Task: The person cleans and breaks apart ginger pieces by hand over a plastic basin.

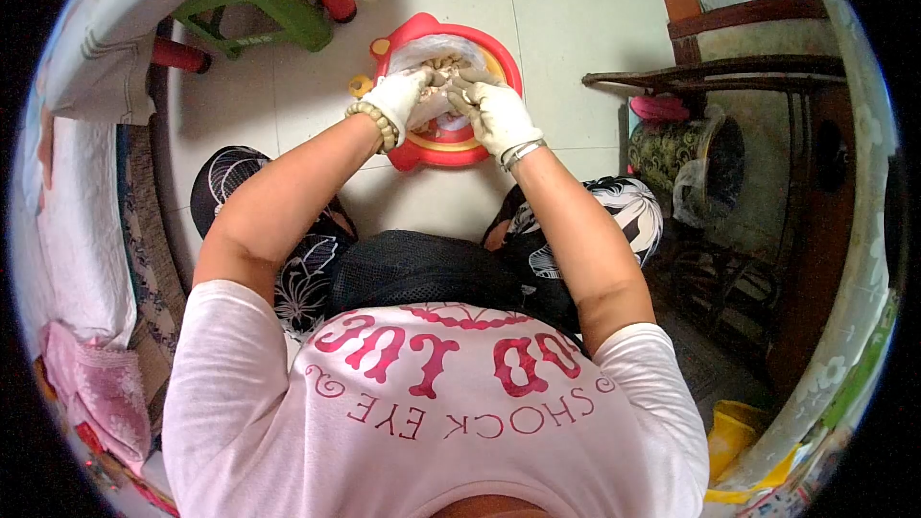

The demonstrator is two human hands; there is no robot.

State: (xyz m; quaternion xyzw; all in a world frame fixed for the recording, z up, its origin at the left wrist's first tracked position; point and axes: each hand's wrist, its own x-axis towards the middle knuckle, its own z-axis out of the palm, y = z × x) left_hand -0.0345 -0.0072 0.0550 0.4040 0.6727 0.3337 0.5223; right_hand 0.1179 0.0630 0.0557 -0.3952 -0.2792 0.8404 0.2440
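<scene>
Both of my hands wear whitish gloves with grey fingertips and meet over a red and yellow round stool or basin [508,62] on the floor. Inside its rim lie a whitish plastic bag [436,43] and many small tan pieces [446,63]. My left hand [401,96], with a beaded bracelet at the wrist, is closed at the left of the pieces. My right hand [494,110], with a metal bangle, has its fingers bent together beside it. What sits between the fingertips is too small to make out.
A green plastic stool [259,0] stands at the upper left. Tiled floor [576,19] surrounds the red rim. On the right are a dark wooden rack [729,67] and a patterned round container [672,153]. A yellow item [737,432] lies at the lower right.
</scene>
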